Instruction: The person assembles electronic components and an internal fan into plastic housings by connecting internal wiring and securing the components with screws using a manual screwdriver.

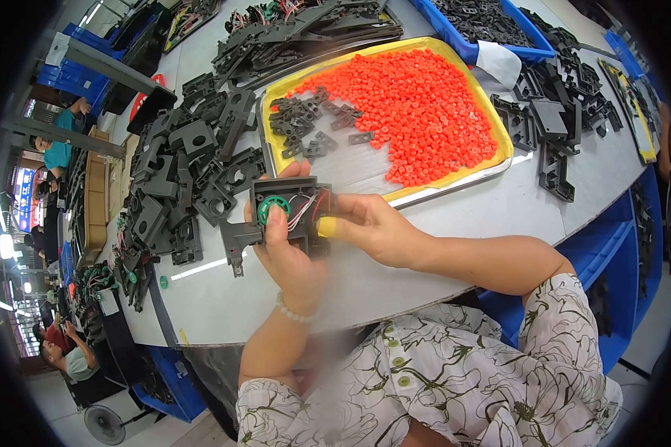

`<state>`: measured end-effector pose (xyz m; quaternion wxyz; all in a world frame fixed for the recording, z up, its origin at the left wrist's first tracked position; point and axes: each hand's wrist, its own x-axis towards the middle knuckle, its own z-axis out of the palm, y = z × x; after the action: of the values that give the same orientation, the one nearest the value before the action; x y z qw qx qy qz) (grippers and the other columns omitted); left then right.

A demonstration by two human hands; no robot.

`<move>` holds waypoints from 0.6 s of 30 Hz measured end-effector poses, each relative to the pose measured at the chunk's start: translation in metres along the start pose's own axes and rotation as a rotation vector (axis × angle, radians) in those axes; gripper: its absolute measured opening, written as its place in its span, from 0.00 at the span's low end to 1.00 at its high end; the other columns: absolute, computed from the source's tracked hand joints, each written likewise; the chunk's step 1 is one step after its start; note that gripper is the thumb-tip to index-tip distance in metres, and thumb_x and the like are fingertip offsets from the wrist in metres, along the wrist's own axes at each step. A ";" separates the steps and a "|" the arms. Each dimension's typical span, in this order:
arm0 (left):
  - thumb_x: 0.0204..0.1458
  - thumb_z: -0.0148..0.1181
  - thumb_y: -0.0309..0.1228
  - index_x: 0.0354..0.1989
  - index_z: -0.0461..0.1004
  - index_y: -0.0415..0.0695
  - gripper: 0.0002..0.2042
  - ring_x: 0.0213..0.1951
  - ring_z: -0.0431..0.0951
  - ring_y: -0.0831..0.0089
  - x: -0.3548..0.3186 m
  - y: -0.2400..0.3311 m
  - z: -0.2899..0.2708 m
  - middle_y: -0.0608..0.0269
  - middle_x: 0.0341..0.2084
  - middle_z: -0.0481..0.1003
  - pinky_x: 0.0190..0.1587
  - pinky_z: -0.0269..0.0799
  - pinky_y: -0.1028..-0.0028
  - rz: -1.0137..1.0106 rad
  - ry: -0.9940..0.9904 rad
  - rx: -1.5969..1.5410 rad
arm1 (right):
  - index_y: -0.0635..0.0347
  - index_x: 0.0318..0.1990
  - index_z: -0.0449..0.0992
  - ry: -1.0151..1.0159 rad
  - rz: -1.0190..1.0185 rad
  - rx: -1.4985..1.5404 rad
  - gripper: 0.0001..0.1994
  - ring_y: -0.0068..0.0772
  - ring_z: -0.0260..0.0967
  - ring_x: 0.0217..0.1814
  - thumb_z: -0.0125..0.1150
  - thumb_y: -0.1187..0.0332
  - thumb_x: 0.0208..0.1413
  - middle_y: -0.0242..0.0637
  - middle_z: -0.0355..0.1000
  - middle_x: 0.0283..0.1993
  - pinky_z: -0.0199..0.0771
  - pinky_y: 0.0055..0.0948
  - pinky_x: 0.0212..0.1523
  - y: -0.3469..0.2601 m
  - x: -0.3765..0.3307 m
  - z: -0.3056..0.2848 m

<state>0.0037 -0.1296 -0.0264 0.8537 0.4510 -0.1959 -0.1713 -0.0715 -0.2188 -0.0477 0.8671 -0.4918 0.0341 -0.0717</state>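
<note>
1. Left hand [287, 249] gripped a black plastic housing [287, 208] from below, thumb lying over its green round part [273, 209]; a pearl bracelet [294, 311] sat on that wrist.
2. Right hand [369, 227] came in from the right, fingers pinched against the housing's right edge, fingertip with a yellow cap [326, 226] touching it. Red and white wires [306, 208] ran inside the housing.
3. Whether the right fingers held a small piece was unclear, probably just pressing; view too small.
4. Housing was held above the grey table [455, 223], just in front of the yellow tray [499, 160].
5. Tray held a big heap of orange pellets [417, 104] and a small cluster of dark clips [306, 119] at its left end.
6. Pile of black housings [186, 171] lay left of the hands on the table; more black parts [552, 119] right of the tray.
7. Blue bin [484, 30] of dark parts sat behind the tray.
8. Other workers [56, 149] were at far left.
</note>
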 end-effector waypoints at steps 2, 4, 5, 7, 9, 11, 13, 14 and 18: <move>0.53 0.43 0.31 0.51 0.56 0.37 0.18 0.52 0.66 0.56 0.002 -0.002 -0.003 0.42 0.47 0.65 0.53 0.64 0.61 -0.021 0.004 0.007 | 0.70 0.50 0.65 0.005 -0.031 0.006 0.18 0.20 0.63 0.47 0.51 0.64 0.57 0.34 0.68 0.44 0.63 0.24 0.50 0.003 0.002 0.000; 0.53 0.42 0.31 0.51 0.56 0.36 0.18 0.52 0.66 0.56 0.003 -0.002 -0.005 0.42 0.47 0.65 0.53 0.64 0.61 -0.010 -0.011 0.033 | 0.70 0.50 0.65 0.004 -0.003 0.018 0.19 0.20 0.63 0.46 0.53 0.64 0.56 0.34 0.68 0.43 0.63 0.24 0.49 0.002 0.004 -0.002; 0.54 0.42 0.30 0.51 0.56 0.36 0.17 0.52 0.66 0.57 0.004 -0.002 -0.005 0.42 0.47 0.65 0.53 0.65 0.61 0.000 -0.027 0.058 | 0.69 0.51 0.64 0.005 0.025 0.030 0.20 0.20 0.63 0.45 0.54 0.64 0.55 0.34 0.69 0.41 0.64 0.24 0.48 0.001 0.005 -0.004; 0.54 0.42 0.30 0.51 0.56 0.36 0.17 0.51 0.67 0.58 0.003 0.001 -0.003 0.42 0.47 0.65 0.52 0.65 0.62 0.006 -0.014 0.028 | 0.67 0.52 0.64 0.022 0.028 -0.055 0.21 0.22 0.62 0.48 0.57 0.67 0.53 0.35 0.67 0.46 0.63 0.26 0.50 -0.006 0.005 -0.007; 0.54 0.42 0.30 0.50 0.57 0.36 0.17 0.51 0.67 0.59 0.003 0.004 -0.002 0.42 0.47 0.65 0.52 0.66 0.62 0.013 -0.001 -0.005 | 0.66 0.53 0.64 0.039 0.030 -0.142 0.22 0.24 0.61 0.52 0.59 0.70 0.50 0.36 0.65 0.50 0.63 0.28 0.52 -0.011 0.002 -0.007; 0.54 0.42 0.30 0.50 0.57 0.35 0.16 0.49 0.68 0.61 0.003 0.007 -0.003 0.42 0.47 0.65 0.49 0.69 0.63 -0.022 -0.008 0.017 | 0.59 0.52 0.65 0.226 -0.423 -0.616 0.25 0.33 0.65 0.43 0.63 0.69 0.43 0.41 0.63 0.45 0.68 0.28 0.43 -0.015 -0.001 -0.006; 0.54 0.42 0.30 0.49 0.57 0.35 0.16 0.49 0.68 0.61 0.006 0.005 -0.003 0.42 0.47 0.65 0.48 0.70 0.63 -0.007 -0.003 0.007 | 0.55 0.50 0.67 0.181 -0.575 -0.858 0.25 0.38 0.63 0.46 0.63 0.69 0.41 0.42 0.61 0.48 0.67 0.31 0.44 -0.021 -0.001 -0.012; 0.54 0.43 0.30 0.49 0.57 0.35 0.16 0.48 0.69 0.61 0.006 0.004 -0.004 0.42 0.47 0.65 0.46 0.72 0.63 0.004 0.002 -0.001 | 0.51 0.49 0.68 0.133 -0.726 -1.096 0.25 0.43 0.61 0.49 0.64 0.70 0.38 0.43 0.59 0.51 0.66 0.34 0.45 -0.024 -0.001 -0.014; 0.54 0.44 0.30 0.50 0.56 0.36 0.17 0.49 0.68 0.61 0.003 0.009 0.000 0.43 0.47 0.65 0.46 0.72 0.62 -0.002 -0.047 0.019 | 0.48 0.45 0.70 0.132 -0.771 -1.297 0.22 0.46 0.57 0.53 0.63 0.69 0.37 0.43 0.58 0.52 0.61 0.40 0.47 -0.029 0.002 -0.010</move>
<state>0.0072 -0.1263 -0.0187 0.8445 0.4550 -0.2171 -0.1807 -0.0733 -0.2424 -0.0284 0.3138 -0.8750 -0.0533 -0.3648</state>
